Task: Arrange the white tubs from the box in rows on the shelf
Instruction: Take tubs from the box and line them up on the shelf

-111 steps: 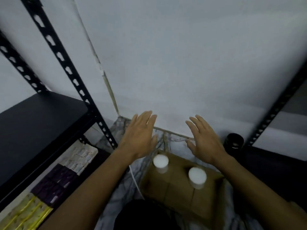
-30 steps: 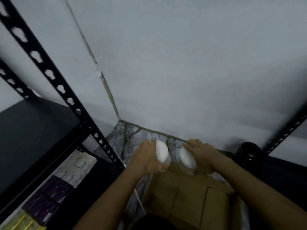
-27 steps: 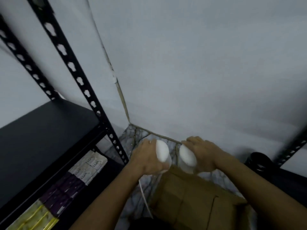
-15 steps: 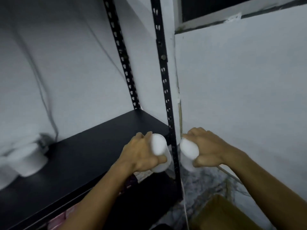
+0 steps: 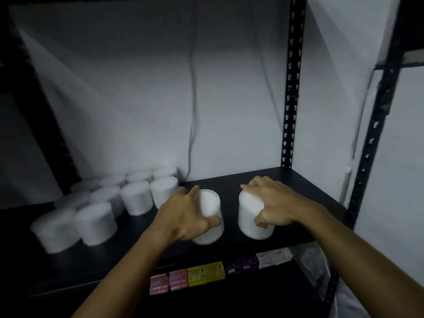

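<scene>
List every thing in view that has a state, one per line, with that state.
Left hand: grips a white tub.
Right hand: grips a second tub.
Both held tubs: upright, at the shelf front.
Shelved tubs: upright, in rows, left.
Packets: lined up on the lower shelf.

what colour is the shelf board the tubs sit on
Black, seen in the head view: the shelf board under the white tubs.

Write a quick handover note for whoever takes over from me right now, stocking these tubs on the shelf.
Left hand grips one white tub; right hand grips another tub. Both are at the front of the black shelf, not yet released.
Done: rows of tubs stand on the shelf's left side.
Left: set these two beside the rows, then fetch more. The box is out of view.
</scene>
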{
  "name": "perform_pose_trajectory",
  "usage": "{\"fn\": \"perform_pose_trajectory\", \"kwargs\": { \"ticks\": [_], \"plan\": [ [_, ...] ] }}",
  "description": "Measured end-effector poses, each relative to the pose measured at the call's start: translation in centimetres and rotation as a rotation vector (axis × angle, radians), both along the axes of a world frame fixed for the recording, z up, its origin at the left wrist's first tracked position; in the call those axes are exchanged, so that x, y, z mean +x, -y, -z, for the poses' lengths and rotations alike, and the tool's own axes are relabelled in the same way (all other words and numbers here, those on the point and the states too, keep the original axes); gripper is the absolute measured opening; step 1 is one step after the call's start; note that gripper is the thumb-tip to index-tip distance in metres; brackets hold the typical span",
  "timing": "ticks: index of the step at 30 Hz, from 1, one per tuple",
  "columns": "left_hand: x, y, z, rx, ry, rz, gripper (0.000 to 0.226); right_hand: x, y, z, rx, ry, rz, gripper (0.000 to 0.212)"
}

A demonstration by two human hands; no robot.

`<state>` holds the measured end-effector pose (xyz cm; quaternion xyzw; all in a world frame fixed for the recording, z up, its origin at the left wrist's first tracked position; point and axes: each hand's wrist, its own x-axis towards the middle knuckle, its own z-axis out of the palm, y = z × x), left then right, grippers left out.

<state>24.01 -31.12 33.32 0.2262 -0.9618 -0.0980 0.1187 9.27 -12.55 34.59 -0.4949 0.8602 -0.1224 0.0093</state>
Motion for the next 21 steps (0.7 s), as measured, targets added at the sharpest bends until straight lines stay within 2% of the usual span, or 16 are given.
{"fn": "perform_pose_trajectory", "kwargs": {
  "ticks": [4, 11, 14, 18, 21],
  "plan": [
    [3.7, 4.1, 0.7, -0.009, 0.021, -0.125, 0.089, 1.7, 6.1, 0.8, 0.045, 0.027, -0.090, 0.100],
    [7.9, 8.4, 3.1, 0.006, 0.047, -0.304, 0.092, 4.3, 13.1, 2.4, 0.135, 0.052, -0.185, 0.099],
    [8.7, 9.3, 4.1, 0.037, 0.028, -0.338, 0.090, 4.8, 15.1, 3.0, 0.166, 0.051, -0.210, 0.099],
    [9.0, 10.2, 4.8, 0.056, -0.002, -0.342, 0.085, 5.4, 16.7, 3.1, 0.175, 0.031, -0.225, 0.082],
    [8.9, 10.5, 5.2, 0.030, -0.010, -0.337, 0.089, 5.4, 17.0, 3.4, 0.171, 0.044, -0.238, 0.085]
  ]
}}
